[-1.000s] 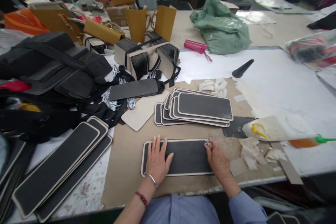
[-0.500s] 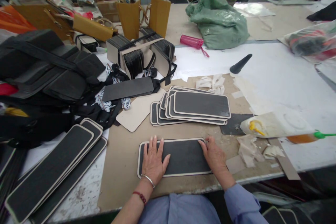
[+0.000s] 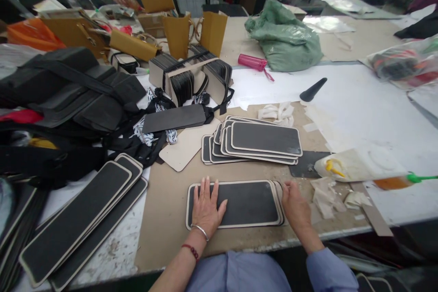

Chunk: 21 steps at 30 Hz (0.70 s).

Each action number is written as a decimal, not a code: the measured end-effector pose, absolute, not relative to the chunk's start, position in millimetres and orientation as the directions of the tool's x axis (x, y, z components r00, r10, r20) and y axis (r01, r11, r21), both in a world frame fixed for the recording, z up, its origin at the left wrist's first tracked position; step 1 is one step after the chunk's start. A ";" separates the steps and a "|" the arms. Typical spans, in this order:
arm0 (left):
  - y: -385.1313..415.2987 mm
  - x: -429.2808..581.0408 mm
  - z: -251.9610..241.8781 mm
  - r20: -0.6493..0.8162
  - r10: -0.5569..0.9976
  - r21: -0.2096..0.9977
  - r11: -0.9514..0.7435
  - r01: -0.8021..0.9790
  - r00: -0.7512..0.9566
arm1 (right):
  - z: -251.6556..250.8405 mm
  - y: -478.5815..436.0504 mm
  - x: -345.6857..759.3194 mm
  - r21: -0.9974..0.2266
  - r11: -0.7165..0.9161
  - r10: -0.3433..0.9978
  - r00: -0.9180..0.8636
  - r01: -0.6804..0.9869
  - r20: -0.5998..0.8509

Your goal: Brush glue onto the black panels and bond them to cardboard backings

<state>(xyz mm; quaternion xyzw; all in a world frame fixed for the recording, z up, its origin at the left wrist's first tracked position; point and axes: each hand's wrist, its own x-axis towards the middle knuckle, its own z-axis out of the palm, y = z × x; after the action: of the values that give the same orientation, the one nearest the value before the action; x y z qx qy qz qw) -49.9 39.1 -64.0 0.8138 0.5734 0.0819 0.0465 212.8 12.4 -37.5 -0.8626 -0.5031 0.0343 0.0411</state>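
Two bare hands at work near the front edge of the worktable (image 3: 114, 242). Left hand (image 3: 207, 207): palm down, fingers spread, lying flat on the left part of a black panel (image 3: 248, 203) with a pale border. Panel lies lengthwise on the brown sheet (image 3: 164, 232), close to the table's front edge; pale rims of others beneath show past its right end. Right hand (image 3: 297, 205): fingers curled, tips near those rims at the far right corner; cannot tell whether they touch a rim or pinch anything.

Surroundings: uneven stack of similar panels (image 3: 267, 138) just beyond, toward the sheet's far edge. Further long panels (image 3: 78, 221) overlap at a slant by the table's front left corner. Pale card (image 3: 179, 153) left of the stack, partly under a dark strip (image 3: 174, 118). White bottle (image 3: 362, 165) on its side, right of the stack, near the sheet's right edge; crumpled pale scraps (image 3: 325, 197) in front of it
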 end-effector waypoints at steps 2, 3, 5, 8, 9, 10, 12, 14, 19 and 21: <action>38.8 -49.7 -64.8 0.087 0.944 0.208 -0.329 0.921 0.318 | -33.3 -0.4 219.5 -0.151 -0.518 0.850 0.526 0.842 0.016; 38.8 -49.9 -64.8 0.092 0.947 0.238 -0.322 0.916 0.309 | -31.8 -7.0 221.9 -0.186 -0.526 0.841 0.540 0.830 0.031; 39.0 -52.4 -63.5 0.117 0.952 0.327 -0.306 0.894 0.283 | -30.8 -19.2 224.3 -0.257 -0.518 0.835 0.548 0.816 0.058; 40.6 -65.7 -60.3 0.180 0.968 0.500 -0.241 0.832 0.173 | -32.8 -31.9 222.5 -0.332 -0.484 0.843 0.533 0.810 0.071; 41.4 -73.4 -59.6 0.186 0.977 0.558 -0.195 0.807 0.107 | -33.9 -34.0 220.7 -0.339 -0.472 0.849 0.523 0.814 0.074; 42.0 -82.5 -59.5 0.172 0.984 0.612 -0.132 0.780 0.032 | -35.0 -34.8 218.3 -0.337 -0.453 0.859 0.506 0.825 0.084; 41.7 -103.2 -60.6 0.087 0.987 0.692 0.037 0.721 -0.135 | -37.2 -32.7 212.6 -0.305 -0.385 0.888 0.440 0.871 0.135; 37.9 -122.8 -62.3 -0.012 0.964 0.720 0.192 0.667 -0.265 | -39.7 -26.2 205.9 -0.250 -0.257 0.927 0.311 0.934 0.210; 15.8 -129.0 -58.8 0.119 0.987 0.617 0.015 0.787 -0.112 | -49.5 -7.0 186.8 -0.096 0.019 0.957 0.009 0.995 0.289; 10.3 -112.0 -52.5 0.176 0.980 0.524 -0.169 0.835 0.088 | -53.1 -2.9 178.9 -0.063 0.047 0.962 -0.028 0.997 0.270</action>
<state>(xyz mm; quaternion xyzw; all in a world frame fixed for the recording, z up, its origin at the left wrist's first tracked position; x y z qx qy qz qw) -112.0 10.3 -52.5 0.7229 0.6278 0.2486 0.1463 178.9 -2.9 -53.1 -0.6865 -0.7135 -0.0717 0.1203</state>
